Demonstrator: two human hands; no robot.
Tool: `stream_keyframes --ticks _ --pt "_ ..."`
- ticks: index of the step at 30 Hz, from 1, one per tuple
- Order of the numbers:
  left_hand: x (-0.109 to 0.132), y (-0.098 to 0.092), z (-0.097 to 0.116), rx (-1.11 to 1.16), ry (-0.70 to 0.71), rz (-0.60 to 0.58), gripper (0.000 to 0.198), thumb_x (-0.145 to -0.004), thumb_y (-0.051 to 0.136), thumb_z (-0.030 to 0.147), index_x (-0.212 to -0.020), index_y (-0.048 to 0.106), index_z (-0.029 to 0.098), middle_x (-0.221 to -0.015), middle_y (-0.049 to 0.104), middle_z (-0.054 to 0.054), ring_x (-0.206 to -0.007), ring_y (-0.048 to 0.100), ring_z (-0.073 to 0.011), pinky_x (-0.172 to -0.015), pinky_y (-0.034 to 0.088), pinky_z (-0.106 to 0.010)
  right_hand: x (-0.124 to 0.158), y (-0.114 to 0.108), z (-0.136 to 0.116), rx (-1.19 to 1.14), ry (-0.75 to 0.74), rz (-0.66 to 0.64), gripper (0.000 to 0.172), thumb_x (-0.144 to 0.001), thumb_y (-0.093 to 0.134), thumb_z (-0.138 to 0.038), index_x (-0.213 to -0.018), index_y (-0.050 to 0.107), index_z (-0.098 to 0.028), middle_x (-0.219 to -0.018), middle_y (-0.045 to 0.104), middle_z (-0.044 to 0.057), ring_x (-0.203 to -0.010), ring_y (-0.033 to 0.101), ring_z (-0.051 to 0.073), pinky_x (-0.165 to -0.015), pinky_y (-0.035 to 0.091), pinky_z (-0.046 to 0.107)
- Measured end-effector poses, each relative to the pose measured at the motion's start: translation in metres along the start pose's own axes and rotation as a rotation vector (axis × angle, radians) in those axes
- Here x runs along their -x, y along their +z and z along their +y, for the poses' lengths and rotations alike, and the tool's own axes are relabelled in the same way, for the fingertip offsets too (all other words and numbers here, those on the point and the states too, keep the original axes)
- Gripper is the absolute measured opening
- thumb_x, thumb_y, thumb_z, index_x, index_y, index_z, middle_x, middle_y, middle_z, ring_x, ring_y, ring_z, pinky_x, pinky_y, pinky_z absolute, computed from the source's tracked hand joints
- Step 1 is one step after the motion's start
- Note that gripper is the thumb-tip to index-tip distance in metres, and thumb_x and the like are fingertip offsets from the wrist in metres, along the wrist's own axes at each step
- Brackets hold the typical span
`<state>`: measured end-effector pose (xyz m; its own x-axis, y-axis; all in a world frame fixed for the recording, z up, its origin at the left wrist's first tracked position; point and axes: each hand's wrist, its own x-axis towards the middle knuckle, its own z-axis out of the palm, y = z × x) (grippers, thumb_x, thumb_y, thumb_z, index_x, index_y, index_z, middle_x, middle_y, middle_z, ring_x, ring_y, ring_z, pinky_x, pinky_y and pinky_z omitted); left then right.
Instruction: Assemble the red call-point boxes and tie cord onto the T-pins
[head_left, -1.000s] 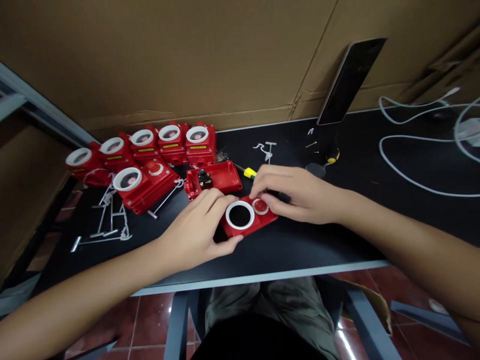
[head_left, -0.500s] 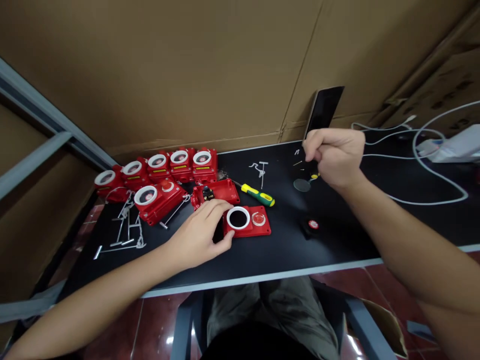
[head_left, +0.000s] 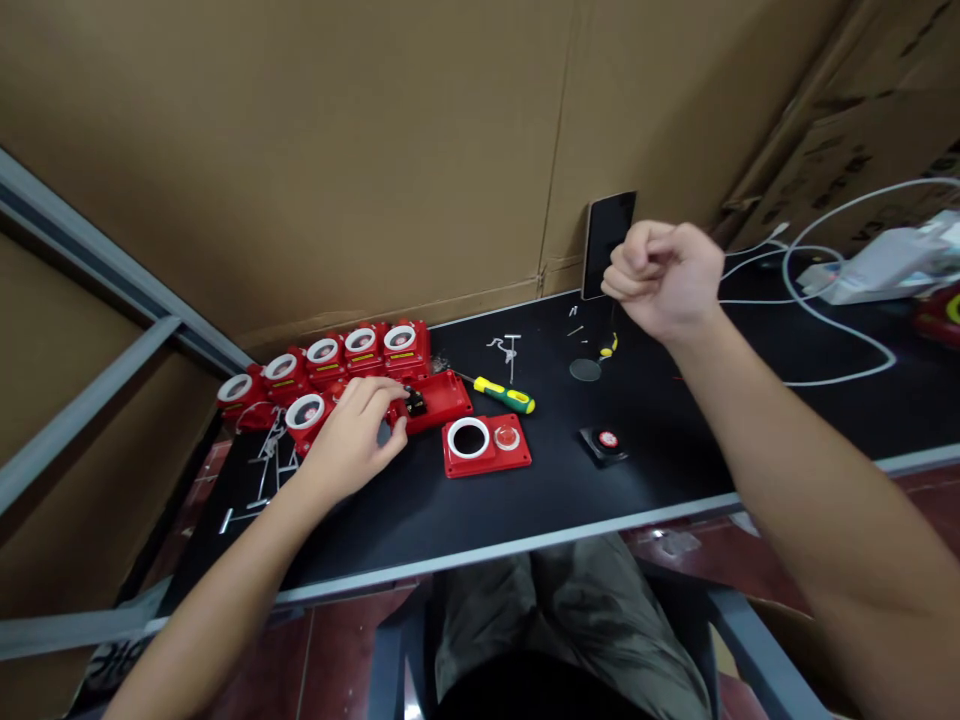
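My left hand is over the left end of an open red box base, which has a black part inside. Its thumb and fingers are apart; whether the fingertips touch the base cannot be told. To the right lies a red cover with a white ring and a round clear piece. My right hand is raised as a fist in front of a dark phone. Anything inside that fist is hidden. Below it, a black square part with a red-and-white centre lies on the table.
Several closed red boxes line the back left, near small T-shaped metal bars. A green-and-yellow screwdriver lies behind the cover. A round glass disc sits at the centre right. White cables loop on the right.
My left hand has left the red cover and moved left to the open box base. My right fist has turned and stays raised. The view has shifted slightly.
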<state>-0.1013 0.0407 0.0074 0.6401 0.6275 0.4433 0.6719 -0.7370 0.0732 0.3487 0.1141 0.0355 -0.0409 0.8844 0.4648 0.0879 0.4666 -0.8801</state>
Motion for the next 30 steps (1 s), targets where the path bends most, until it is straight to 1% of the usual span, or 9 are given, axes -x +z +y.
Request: stream_keyframes --ticks 2,4,8,11,14,16,20,25,30 --pt "0.006 0.001 -0.009 0.006 -0.002 0.002 0.024 -0.116 0.057 0.027 -0.134 0.070 0.018 -0.132 0.079 -0.015 -0.123 0.075 -0.0336 -0.110 0.064 -0.050 0.003 -0.008 0.011 0.122 0.060 0.001 0.047 -0.095 0.063 -0.062 -0.069 0.044 -0.029 -0.055 0.019 -0.005 -0.051 0.020 0.014 -0.055 0.021 0.033" --pt "0.011 0.000 -0.015 0.024 -0.033 0.004 0.028 -0.117 0.060 0.031 -0.141 0.068 0.020 -0.138 0.077 -0.015 -0.130 0.074 -0.0334 -0.115 0.063 -0.050 0.008 -0.016 0.018 0.272 0.146 -0.043 0.043 -0.094 0.071 -0.056 -0.070 0.051 -0.027 -0.056 0.035 -0.003 -0.055 0.030 0.014 -0.057 0.025 0.033" --pt "0.019 0.002 -0.019 0.031 -0.092 -0.115 0.049 -0.111 0.068 0.042 -0.155 0.061 0.019 -0.151 0.071 -0.019 -0.142 0.070 -0.0401 -0.123 0.062 -0.059 0.018 -0.025 0.019 0.549 0.390 -0.316 0.026 -0.083 0.084 -0.047 -0.080 0.072 -0.024 -0.069 0.064 0.001 -0.064 0.055 0.016 -0.064 0.039 0.033" --pt "0.023 0.009 -0.020 0.081 -0.156 -0.192 0.057 -0.109 0.068 0.044 -0.159 0.058 0.018 -0.158 0.066 -0.021 -0.140 0.072 -0.0417 -0.122 0.064 -0.063 0.022 -0.023 0.012 0.686 0.534 -0.515 0.036 -0.077 0.089 -0.054 -0.098 0.085 -0.025 -0.077 0.075 0.001 -0.068 0.066 0.020 -0.068 0.044 0.034" --pt "0.023 0.012 -0.020 0.132 -0.192 -0.210 0.052 -0.108 0.069 0.044 -0.153 0.063 0.019 -0.153 0.063 -0.019 -0.126 0.076 -0.0374 -0.116 0.069 -0.059 0.026 -0.017 0.001 0.762 0.581 -0.628 0.048 -0.077 0.092 -0.064 -0.106 0.086 -0.026 -0.079 0.076 0.002 -0.073 0.069 0.022 -0.070 0.045 0.035" --pt "0.022 0.011 -0.021 0.127 -0.191 -0.206 0.043 -0.106 0.071 0.045 -0.142 0.070 0.020 -0.144 0.063 -0.016 -0.121 0.075 -0.0349 -0.112 0.070 -0.056 0.031 -0.011 -0.008 0.768 0.601 -0.756 0.050 -0.077 0.094 -0.067 -0.105 0.085 -0.026 -0.080 0.077 0.003 -0.075 0.068 0.022 -0.071 0.046 0.036" --pt "0.022 0.006 -0.021 0.137 -0.157 -0.208 0.030 -0.106 0.077 0.047 -0.122 0.076 0.023 -0.134 0.060 -0.012 -0.115 0.072 -0.0322 -0.106 0.071 -0.054 0.042 0.002 -0.017 0.738 0.584 -0.991 0.041 -0.074 0.099 -0.057 -0.093 0.079 -0.026 -0.083 0.076 0.004 -0.073 0.066 0.021 -0.065 0.047 0.036" --pt "0.024 0.011 -0.015 0.209 -0.131 -0.180 0.026 -0.106 0.084 0.048 -0.112 0.077 0.024 -0.143 0.057 -0.014 -0.131 0.068 -0.0360 -0.118 0.065 -0.058 0.048 0.015 -0.017 0.757 0.572 -1.049 0.034 -0.071 0.099 -0.044 -0.084 0.074 -0.025 -0.078 0.073 0.003 -0.070 0.065 0.020 -0.064 0.048 0.035" --pt "0.022 0.013 -0.005 0.342 -0.101 -0.194 0.026 -0.106 0.088 0.048 -0.109 0.080 0.024 -0.125 0.063 -0.009 -0.108 0.071 -0.0266 -0.101 0.068 -0.042 0.048 0.016 -0.016 0.777 0.667 -1.032 0.029 -0.074 0.091 -0.045 -0.090 0.074 -0.026 -0.084 0.080 0.005 -0.079 0.074 0.025 -0.071 0.053 0.037"
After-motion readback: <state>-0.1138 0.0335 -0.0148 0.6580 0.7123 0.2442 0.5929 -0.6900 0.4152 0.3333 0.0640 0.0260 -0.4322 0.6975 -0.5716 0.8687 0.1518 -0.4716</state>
